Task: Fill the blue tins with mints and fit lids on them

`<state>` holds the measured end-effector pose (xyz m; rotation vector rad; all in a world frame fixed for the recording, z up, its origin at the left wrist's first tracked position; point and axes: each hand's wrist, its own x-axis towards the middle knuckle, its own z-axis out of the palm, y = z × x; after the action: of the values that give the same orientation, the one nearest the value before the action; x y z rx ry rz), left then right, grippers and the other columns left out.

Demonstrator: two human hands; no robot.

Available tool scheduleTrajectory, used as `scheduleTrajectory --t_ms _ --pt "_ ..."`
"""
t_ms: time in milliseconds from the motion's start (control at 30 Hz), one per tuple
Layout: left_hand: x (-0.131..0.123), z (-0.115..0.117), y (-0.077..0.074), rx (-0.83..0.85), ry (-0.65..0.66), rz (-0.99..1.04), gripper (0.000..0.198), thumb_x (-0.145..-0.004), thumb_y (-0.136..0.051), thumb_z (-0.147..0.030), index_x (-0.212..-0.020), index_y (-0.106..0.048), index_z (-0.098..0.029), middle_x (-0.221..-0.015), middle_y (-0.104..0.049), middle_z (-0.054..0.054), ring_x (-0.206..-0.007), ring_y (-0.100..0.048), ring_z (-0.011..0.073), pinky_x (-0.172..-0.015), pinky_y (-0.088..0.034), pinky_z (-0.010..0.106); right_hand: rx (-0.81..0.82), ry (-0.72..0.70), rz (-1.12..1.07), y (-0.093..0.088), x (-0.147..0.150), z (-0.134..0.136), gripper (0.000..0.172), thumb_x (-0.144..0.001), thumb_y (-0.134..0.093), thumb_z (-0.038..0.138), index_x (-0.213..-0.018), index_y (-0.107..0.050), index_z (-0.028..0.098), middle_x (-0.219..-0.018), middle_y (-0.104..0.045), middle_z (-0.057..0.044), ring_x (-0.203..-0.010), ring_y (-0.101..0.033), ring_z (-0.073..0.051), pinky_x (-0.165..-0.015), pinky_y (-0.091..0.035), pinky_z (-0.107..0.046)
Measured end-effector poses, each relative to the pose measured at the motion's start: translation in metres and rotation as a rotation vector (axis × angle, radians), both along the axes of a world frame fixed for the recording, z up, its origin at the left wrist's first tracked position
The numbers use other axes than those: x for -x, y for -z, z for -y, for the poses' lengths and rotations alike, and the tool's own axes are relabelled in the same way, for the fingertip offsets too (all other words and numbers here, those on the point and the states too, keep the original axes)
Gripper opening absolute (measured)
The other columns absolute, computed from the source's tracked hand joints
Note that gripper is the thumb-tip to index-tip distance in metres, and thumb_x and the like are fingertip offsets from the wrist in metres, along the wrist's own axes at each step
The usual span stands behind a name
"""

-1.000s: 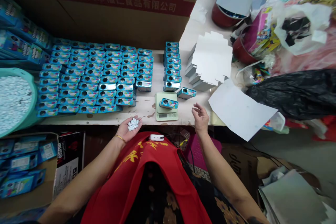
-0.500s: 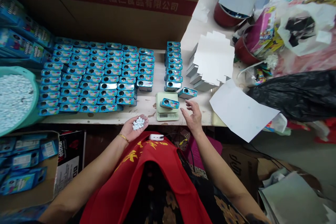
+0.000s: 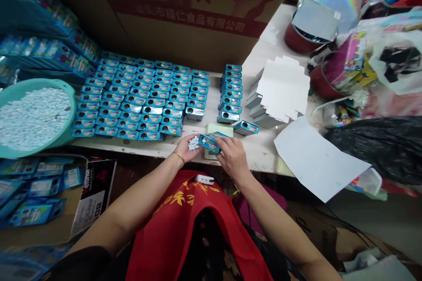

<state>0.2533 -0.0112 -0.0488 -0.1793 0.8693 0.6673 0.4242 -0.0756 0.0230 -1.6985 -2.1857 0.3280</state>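
Note:
My left hand (image 3: pixel 185 150) is cupped palm up and holds a small heap of white, pill-shaped candies (image 3: pixel 194 142). In my right hand (image 3: pixel 234 159) is a small blue tin (image 3: pixel 209 144), gripped by the fingers and tilted toward the left palm. Its near end is right at the candies; whether it touches them I cannot tell. Beneath the tin lies a pale green kitchen scale (image 3: pixel 227 130), partly hidden by the tin and my hand. Another blue tin (image 3: pixel 245 127) lies right of the scale.
Rows of blue tins (image 3: pixel 138 101) cover the left of the table, with one shorter column (image 3: pixel 230 92) behind the scale. A turquoise basin (image 3: pixel 70 101) of candies stands far left. White card pieces (image 3: pixel 283 85) are stacked at right. A large cardboard box (image 3: pixel 184 44) rises behind.
My right hand has picked up the tin from the scale and brought it left to my left hand. My left hand has come closer to the scale with the candies. The view has shifted left.

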Motion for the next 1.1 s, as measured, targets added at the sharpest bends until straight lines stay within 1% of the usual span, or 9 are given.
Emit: scheduleTrajectory --t_ms 133,400,533,633,733,833,900,1000,1100 --pt "-0.007 -0.001 -0.003 0.025 -0.015 0.003 0.015 -0.077 -0.047 -0.016 -0.080 -0.059 -0.008 -0.075 -0.065 0.012 -0.069 -0.061 0.0194 -0.064 -0.051 0.034 -0.014 -0.038 0.167 -0.006 0.002 0.000 0.042 -0.074 -0.047 0.015 -0.115 -0.048 0.022 -0.105 -0.056 -0.007 -0.092 -0.043 -0.025 -0.078 -0.032 -0.038" --pt "-0.009 0.002 -0.001 0.041 0.023 0.027 0.014 -0.077 -0.048 -0.017 -0.080 -0.059 -0.009 -0.074 -0.064 0.011 -0.068 -0.061 0.0182 -0.060 -0.051 0.030 0.021 0.030 0.183 -0.006 -0.004 0.004 0.042 -0.074 -0.049 0.017 -0.115 -0.048 0.021 -0.107 -0.055 -0.006 -0.092 -0.042 -0.024 -0.076 -0.032 -0.035" --pt "-0.008 0.002 0.002 0.031 0.058 0.015 0.015 -0.078 -0.047 -0.018 -0.081 -0.059 -0.009 -0.073 -0.064 0.011 -0.068 -0.062 0.0181 -0.059 -0.051 0.030 0.031 0.074 0.144 0.003 -0.012 0.006 0.038 -0.074 -0.050 0.017 -0.112 -0.050 0.020 -0.103 -0.057 -0.006 -0.090 -0.044 -0.023 -0.076 -0.034 -0.035" --pt "-0.007 0.001 0.001 0.013 0.069 0.037 0.016 -0.078 -0.047 -0.018 -0.081 -0.059 -0.009 -0.076 -0.064 0.013 -0.072 -0.062 0.0191 -0.060 -0.051 0.030 0.011 0.132 -0.002 0.019 -0.024 0.005 0.037 -0.074 -0.051 0.019 -0.111 -0.050 0.020 -0.105 -0.056 -0.006 -0.094 -0.046 -0.023 -0.081 -0.036 -0.036" --pt "0.000 0.000 -0.004 0.012 0.047 0.002 0.015 -0.077 -0.047 -0.017 -0.081 -0.059 -0.008 -0.076 -0.064 0.013 -0.071 -0.062 0.0184 -0.059 -0.051 0.029 -0.011 0.239 -0.306 0.047 -0.034 0.001 0.035 -0.074 -0.053 0.025 -0.109 -0.050 0.020 -0.104 -0.056 -0.007 -0.096 -0.049 -0.021 -0.083 -0.040 -0.035" --pt "0.013 0.003 -0.009 0.030 0.013 -0.061 0.015 -0.078 -0.047 -0.016 -0.081 -0.059 -0.008 -0.073 -0.063 0.012 -0.069 -0.062 0.0176 -0.059 -0.052 0.028 0.051 0.342 -0.622 0.077 -0.039 -0.006 0.035 -0.072 -0.056 0.031 -0.104 -0.051 0.019 -0.098 -0.057 -0.006 -0.087 -0.054 -0.018 -0.077 -0.045 -0.032" --pt "0.022 0.006 -0.010 0.047 -0.004 -0.089 0.015 -0.078 -0.047 -0.015 -0.081 -0.059 -0.009 -0.072 -0.063 0.011 -0.068 -0.062 0.0174 -0.059 -0.052 0.029 0.106 0.375 -0.751 0.089 -0.042 -0.008 0.037 -0.069 -0.059 0.034 -0.103 -0.051 0.019 -0.097 -0.057 -0.005 -0.085 -0.056 -0.017 -0.076 -0.046 -0.031" --pt "0.036 0.014 -0.008 0.066 -0.020 -0.110 0.015 -0.078 -0.047 -0.015 -0.082 -0.060 -0.009 -0.072 -0.063 0.011 -0.068 -0.062 0.0170 -0.060 -0.052 0.029 0.163 0.374 -0.832 0.089 -0.048 -0.005 0.051 -0.065 -0.064 0.035 -0.111 -0.047 0.021 -0.109 -0.054 -0.006 -0.097 -0.053 -0.019 -0.083 -0.043 -0.035" --pt "0.049 0.022 -0.006 0.075 -0.030 -0.120 0.016 -0.078 -0.047 -0.015 -0.083 -0.060 -0.009 -0.073 -0.063 0.011 -0.068 -0.062 0.0170 -0.060 -0.052 0.029 0.165 0.388 -0.817 0.072 -0.062 0.007 0.065 -0.065 -0.065 0.033 -0.123 -0.037 0.025 -0.121 -0.048 -0.007 -0.109 -0.046 -0.020 -0.089 -0.039 -0.038"
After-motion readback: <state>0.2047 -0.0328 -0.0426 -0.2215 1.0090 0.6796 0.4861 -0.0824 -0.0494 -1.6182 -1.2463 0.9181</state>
